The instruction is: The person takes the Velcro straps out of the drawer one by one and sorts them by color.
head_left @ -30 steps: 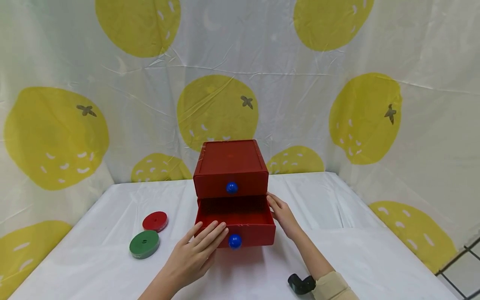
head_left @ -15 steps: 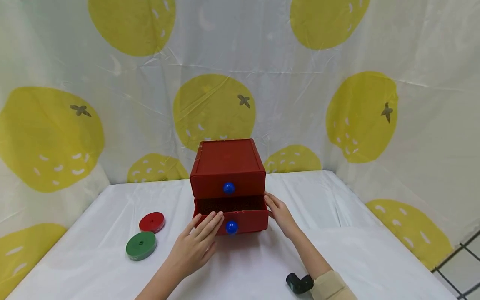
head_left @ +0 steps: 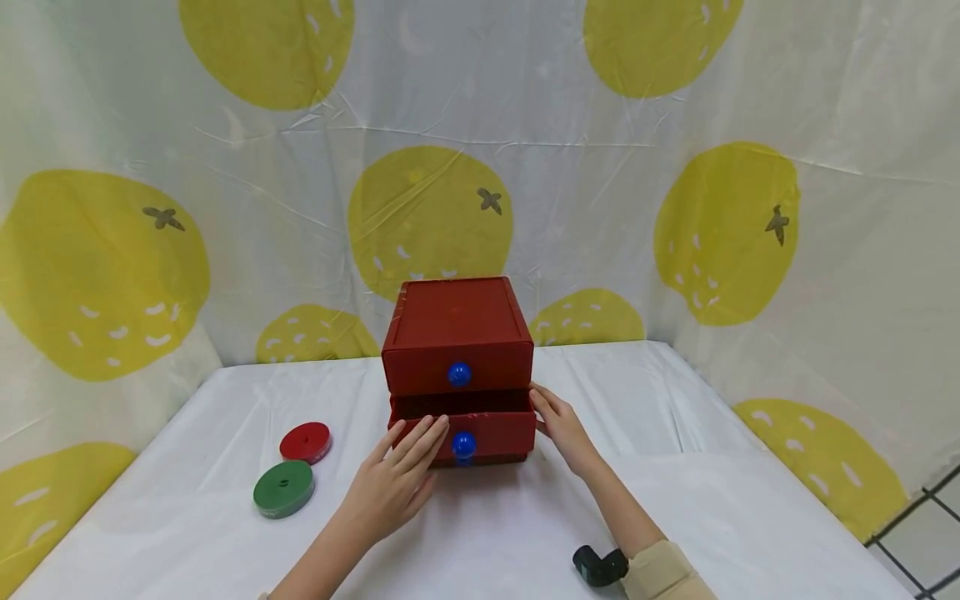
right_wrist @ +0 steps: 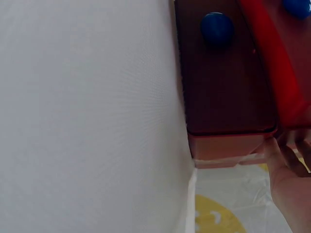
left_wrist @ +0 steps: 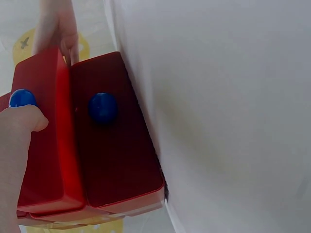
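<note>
A red cabinet with several drawers (head_left: 457, 312) stands mid-table in the head view; its top drawer is closed. The drawer below it (head_left: 495, 435) sticks partly out, showing a dark gap above its front. Straight fingers of my left hand (head_left: 393, 483) press against the left part of that front, beside its blue knob (head_left: 463, 445). In the left wrist view, my left thumb (left_wrist: 31, 119) overlaps this knob. The lowest drawer (left_wrist: 116, 150), with its own blue knob (left_wrist: 103, 108), is closed. My right hand (head_left: 564, 429) rests against the cabinet's right side, thumb (right_wrist: 274, 158) near its lower edge.
Left of the cabinet, a red roll (head_left: 306, 442) and a green roll (head_left: 283, 489) lie on the white-covered table (head_left: 712, 500). A black elbow-shaped piece (head_left: 600, 567) lies close to the right sleeve (head_left: 667, 571). Behind hangs a lemon-patterned curtain (head_left: 585, 208).
The drawer has slid further into the cabinet, with my left hand moving forward against its front. My right hand has stayed at the cabinet's right side.
</note>
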`<state>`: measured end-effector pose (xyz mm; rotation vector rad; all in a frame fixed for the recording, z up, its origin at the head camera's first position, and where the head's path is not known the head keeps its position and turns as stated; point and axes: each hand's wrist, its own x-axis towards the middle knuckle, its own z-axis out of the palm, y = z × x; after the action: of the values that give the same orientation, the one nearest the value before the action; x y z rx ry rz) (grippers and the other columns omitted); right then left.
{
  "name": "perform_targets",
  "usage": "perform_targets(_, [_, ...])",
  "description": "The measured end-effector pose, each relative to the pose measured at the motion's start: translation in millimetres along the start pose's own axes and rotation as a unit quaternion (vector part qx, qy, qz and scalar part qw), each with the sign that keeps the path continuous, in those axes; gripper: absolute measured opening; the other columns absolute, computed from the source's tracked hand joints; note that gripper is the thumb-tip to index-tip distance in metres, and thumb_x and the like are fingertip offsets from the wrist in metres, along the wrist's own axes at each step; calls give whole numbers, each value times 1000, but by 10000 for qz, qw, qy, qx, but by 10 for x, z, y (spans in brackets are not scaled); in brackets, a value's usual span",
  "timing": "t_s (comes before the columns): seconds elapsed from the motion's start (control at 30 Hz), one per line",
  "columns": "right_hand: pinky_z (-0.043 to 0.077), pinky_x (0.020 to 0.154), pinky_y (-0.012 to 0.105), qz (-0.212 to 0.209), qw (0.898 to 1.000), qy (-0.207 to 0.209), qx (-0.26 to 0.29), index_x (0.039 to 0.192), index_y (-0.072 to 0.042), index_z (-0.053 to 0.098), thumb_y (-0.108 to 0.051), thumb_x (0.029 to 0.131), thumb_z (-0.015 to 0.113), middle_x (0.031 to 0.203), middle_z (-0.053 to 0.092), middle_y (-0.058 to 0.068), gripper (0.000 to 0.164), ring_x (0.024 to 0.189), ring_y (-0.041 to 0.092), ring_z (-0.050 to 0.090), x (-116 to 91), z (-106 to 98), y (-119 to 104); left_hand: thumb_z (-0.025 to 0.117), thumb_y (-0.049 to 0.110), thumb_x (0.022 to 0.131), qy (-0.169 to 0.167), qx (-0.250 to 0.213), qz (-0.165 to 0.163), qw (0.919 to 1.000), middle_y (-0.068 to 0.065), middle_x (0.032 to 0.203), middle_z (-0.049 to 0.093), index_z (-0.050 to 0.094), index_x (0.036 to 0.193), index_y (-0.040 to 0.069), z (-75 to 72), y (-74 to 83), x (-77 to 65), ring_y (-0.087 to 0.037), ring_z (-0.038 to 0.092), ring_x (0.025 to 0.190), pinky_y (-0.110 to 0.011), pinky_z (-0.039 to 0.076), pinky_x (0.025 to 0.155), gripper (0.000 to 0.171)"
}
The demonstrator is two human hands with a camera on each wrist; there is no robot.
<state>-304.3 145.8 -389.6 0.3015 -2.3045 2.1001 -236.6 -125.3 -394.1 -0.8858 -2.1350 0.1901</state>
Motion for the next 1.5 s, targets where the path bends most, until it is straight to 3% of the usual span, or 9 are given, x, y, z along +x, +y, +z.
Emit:
perform_targets(0.1, [40, 100, 40, 28, 10000, -13, 43, 139, -6, 36, -39, 94, 43, 142, 38, 15, 56, 131, 28, 37, 1, 0, 0, 7, 37, 97, -15, 41, 32, 10000, -3, 147, 32, 42, 135, 6, 10, -10, 14, -20, 32, 134, -40, 25, 110, 61])
perform_targets(0.2, [40, 100, 40, 13, 10000, -53, 59, 139, -6, 34, -40, 94, 43, 143, 37, 15, 57, 132, 28, 36, 5, -3, 5, 26, 36, 96, -59, 111, 56, 9999, -4, 147, 31, 41, 136, 6, 11, -20, 25, -20, 32, 134, -41, 27, 108, 52])
perform_targets(0.33, [40, 100, 41, -26, 9999, -62, 86, 139, -5, 34, -39, 94, 42, 143, 36, 15, 57, 133, 28, 35, 2, -8, 8, 49, 36, 87, -155, 188, 56, 9997, -4, 148, 29, 37, 139, 8, 29, -29, 42, -20, 29, 136, -40, 23, 110, 60])
perform_targets(0.4, [39, 101, 41, -59, 9999, -63, 119, 139, -5, 34, -39, 95, 42, 143, 36, 15, 57, 132, 28, 36, 0, -10, 12, 46, 37, 89, -165, 200, 26, 9997, -4, 149, 28, 35, 140, 9, 48, -32, 47, -21, 27, 136, -40, 23, 111, 59])
perform_targets(0.6, [39, 101, 38, -61, 9998, -119, 150, 139, -4, 33, -39, 95, 42, 143, 36, 16, 58, 129, 29, 39, -5, -10, 33, 19, 39, 97, -92, 176, -87, 9998, -5, 148, 29, 35, 139, 8, 119, -29, 53, -21, 27, 136, -40, 26, 108, 54])
perform_targets(0.77, [39, 101, 39, -46, 9998, -141, 153, 140, -4, 32, -40, 94, 42, 143, 36, 15, 58, 129, 30, 39, -5, -11, 45, 25, 40, 96, -33, 181, -125, 9998, -5, 148, 29, 36, 139, 9, 169, -23, 67, -22, 28, 135, -42, 27, 108, 54])
perform_targets(0.97, [40, 100, 38, -45, 9998, -105, 166, 139, -4, 33, -39, 95, 42, 143, 36, 15, 57, 130, 30, 39, -7, -12, 40, 16, 41, 97, 168, 132, -207, 9996, -7, 146, 32, 38, 138, 9, 226, -17, 106, -22, 31, 133, -42, 28, 107, 56])
perform_targets(1.5, [41, 100, 36, -83, 9998, -99, 175, 139, -3, 33, -36, 96, 41, 142, 38, 16, 55, 130, 29, 39, -11, -5, 9, 19, 42, 97, 36, 12, -425, 9991, -7, 147, 30, 37, 138, 10, 287, -33, 149, -23, 31, 133, -43, 28, 107, 56])
